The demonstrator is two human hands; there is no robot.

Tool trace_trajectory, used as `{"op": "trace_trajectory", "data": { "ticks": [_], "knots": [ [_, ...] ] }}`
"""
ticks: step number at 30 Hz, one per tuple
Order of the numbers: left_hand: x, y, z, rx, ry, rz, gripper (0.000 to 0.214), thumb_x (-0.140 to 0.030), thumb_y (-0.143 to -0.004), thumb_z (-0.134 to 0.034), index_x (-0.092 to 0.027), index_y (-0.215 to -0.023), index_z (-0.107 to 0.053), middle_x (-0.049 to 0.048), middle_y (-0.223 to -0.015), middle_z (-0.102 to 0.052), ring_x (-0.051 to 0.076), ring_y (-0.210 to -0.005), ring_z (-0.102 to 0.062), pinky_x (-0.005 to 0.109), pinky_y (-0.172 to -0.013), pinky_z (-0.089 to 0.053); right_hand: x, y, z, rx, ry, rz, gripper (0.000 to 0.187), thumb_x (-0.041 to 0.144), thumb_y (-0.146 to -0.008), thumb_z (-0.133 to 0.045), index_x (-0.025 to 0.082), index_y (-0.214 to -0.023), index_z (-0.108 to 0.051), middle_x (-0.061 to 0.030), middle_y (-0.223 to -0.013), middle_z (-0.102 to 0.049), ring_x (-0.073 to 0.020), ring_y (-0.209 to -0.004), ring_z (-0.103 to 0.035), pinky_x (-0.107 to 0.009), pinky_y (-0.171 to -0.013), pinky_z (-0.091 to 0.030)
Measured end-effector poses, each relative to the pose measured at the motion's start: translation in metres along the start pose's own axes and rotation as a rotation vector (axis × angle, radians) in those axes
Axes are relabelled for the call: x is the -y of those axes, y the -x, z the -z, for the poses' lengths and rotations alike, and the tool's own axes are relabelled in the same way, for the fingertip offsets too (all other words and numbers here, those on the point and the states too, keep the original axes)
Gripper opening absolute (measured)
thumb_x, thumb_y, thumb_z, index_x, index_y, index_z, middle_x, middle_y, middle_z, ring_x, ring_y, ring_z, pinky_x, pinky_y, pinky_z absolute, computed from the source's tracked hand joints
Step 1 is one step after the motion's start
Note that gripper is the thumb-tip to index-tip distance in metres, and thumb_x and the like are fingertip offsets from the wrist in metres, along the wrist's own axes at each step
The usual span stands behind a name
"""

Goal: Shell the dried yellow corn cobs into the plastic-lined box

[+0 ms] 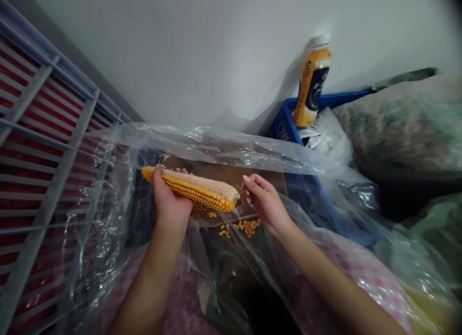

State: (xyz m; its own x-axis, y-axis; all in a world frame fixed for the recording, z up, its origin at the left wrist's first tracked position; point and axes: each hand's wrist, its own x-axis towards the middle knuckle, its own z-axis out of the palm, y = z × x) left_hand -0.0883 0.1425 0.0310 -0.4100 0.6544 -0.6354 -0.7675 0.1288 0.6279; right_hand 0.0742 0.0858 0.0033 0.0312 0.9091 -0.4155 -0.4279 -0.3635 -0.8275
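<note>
A dried ear of corn (pixel 193 189) lies across my left hand (pixel 169 198), its yellow kernels remaining along the near side and the pale cob bare along the far side. My left fingers wrap beneath it. My right hand (pixel 265 202) sits at the cob's right end, with curled fingertips at or very near it and nothing held. Loose corn kernels (pixel 242 226) are scattered below on a clear plastic sheet (pixel 231 149) that is draped around the hands.
A blue plastic crate (pixel 288 123) stands behind the plastic, with a yellow-labelled bottle (pixel 312 82) leaning in it. A large woven sack (pixel 400 123) fills the right side. A grey metal rack (pixel 46 147) with red behind it runs along the left, and a white wall (pixel 180 51) rises at the back.
</note>
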Motion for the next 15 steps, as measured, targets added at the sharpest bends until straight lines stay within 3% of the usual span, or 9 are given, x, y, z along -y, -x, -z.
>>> {"op": "trace_trajectory", "data": {
  "ticks": [6, 11, 15],
  "knots": [
    [0.0005, 0.0033, -0.0017, -0.011, 0.008, 0.021, 0.025, -0.037, -0.083, -0.05, -0.019, -0.066, -0.047, -0.0029, -0.059, -0.049, 0.009, -0.054, -0.052, 0.022, -0.058, -0.05, 0.0013, 0.0015, -0.0009, 0.088, -0.182, -0.131, 0.042, 0.04, -0.066, -0.071, 0.019, -0.059, -0.035, 0.0094, -0.051, -0.033, -0.004, -0.044, -0.027, -0.02, -0.043, -0.019],
    [0.0015, 0.0041, -0.0007, 0.011, -0.002, 0.021, 0.024, -0.036, -0.082, -0.052, -0.018, -0.067, -0.047, -0.0031, -0.06, -0.049, 0.009, -0.053, -0.052, 0.023, -0.06, -0.05, 0.0039, 0.0046, -0.0025, 0.187, -0.318, -0.155, 0.034, 0.037, -0.07, -0.07, 0.019, -0.066, -0.041, 0.0088, -0.057, -0.038, -0.0036, -0.046, -0.032, -0.019, -0.044, -0.021],
    [0.0031, 0.0034, -0.0006, 0.01, -0.001, 0.013, 0.024, -0.035, -0.082, -0.051, -0.018, -0.067, -0.047, -0.003, -0.06, -0.048, 0.009, -0.053, -0.053, 0.022, -0.061, -0.05, 0.0006, 0.0023, -0.0006, 0.178, -0.369, -0.144, 0.039, 0.036, -0.074, -0.068, 0.018, -0.062, -0.036, 0.0096, -0.053, -0.033, -0.0028, -0.043, -0.028, -0.019, -0.043, -0.019]
  ]
}}
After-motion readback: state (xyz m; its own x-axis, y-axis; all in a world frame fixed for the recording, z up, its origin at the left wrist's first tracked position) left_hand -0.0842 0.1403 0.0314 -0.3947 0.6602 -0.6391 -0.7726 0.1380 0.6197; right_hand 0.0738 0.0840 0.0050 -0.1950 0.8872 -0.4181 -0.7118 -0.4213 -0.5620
